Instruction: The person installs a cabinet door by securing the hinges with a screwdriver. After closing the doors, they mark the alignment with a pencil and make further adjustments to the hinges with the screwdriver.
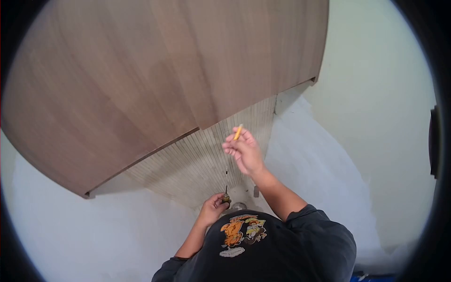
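Note:
My right hand (244,150) is raised below the edge of a brown wood-grain cabinet (188,70). Between its fingers is a small yellow-orange stick-like object (238,132), pointing up. Lower down, close to my shirt, my left hand (213,208) is closed around the dark handle of a screwdriver (226,188). The screwdriver's thin shaft points upward. The two hands are apart, and the screwdriver does not touch the cabinet.
A ribbed light panel (188,162) lies under the cabinet. Pale walls (376,94) stand on both sides. A dark object (433,141) is at the right edge, and something blue (373,278) shows at the bottom right.

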Demonstrator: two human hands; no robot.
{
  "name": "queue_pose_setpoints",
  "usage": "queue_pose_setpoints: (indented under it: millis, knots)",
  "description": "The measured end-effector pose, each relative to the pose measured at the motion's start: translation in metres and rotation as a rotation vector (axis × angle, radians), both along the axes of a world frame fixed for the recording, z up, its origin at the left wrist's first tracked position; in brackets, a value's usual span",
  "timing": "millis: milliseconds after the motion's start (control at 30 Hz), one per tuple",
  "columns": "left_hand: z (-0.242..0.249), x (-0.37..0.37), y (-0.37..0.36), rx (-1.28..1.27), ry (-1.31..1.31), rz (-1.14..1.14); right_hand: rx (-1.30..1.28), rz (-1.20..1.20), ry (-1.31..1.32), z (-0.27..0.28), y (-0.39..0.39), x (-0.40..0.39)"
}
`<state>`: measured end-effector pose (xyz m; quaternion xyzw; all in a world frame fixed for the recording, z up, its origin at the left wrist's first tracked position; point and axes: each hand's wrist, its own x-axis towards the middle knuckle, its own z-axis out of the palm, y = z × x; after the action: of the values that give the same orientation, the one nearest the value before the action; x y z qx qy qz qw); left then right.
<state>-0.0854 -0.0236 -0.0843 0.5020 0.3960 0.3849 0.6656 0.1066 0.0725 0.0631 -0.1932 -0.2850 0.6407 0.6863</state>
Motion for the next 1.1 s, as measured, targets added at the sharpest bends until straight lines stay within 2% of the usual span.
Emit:
queue_pose_setpoints:
  millis: [100,200,333,500,567,633,767,900,1000,1100]
  knots:
    - [0.004,-0.01,-0.002,-0.017,-0.016,-0.013,-0.023,0.058,0.126,0.001,0.019,0.008]
    - [0.006,-0.014,-0.004,-0.042,-0.1,0.013,0.025,0.165,0.134,0.003,0.03,0.013]
    - [0.002,-0.016,-0.007,-0.09,-0.228,0.054,-0.04,0.23,0.113,0.024,0.03,0.008]
    - [0.003,-0.015,-0.009,-0.099,-0.212,0.073,0.008,0.267,0.239,0.025,0.04,0.002]
    - [0.007,-0.008,-0.011,-0.112,-0.224,0.073,-0.078,0.316,0.311,0.034,0.034,0.005]
    - [0.016,-0.004,-0.012,-0.107,-0.263,0.09,-0.055,0.368,0.367,0.03,0.033,0.007]
    - [0.023,-0.004,-0.006,-0.135,-0.302,0.087,-0.068,0.377,0.367,0.032,0.005,0.019]
    - [0.023,-0.014,0.011,-0.036,-0.318,-0.009,0.012,0.404,0.351,0.021,-0.045,0.032]
    - [0.044,-0.005,0.037,0.123,-0.244,-0.069,0.054,0.416,0.314,0.023,-0.079,0.053]
    - [0.091,0.021,0.06,0.238,-0.15,-0.126,0.041,0.408,0.268,0.013,-0.105,0.089]
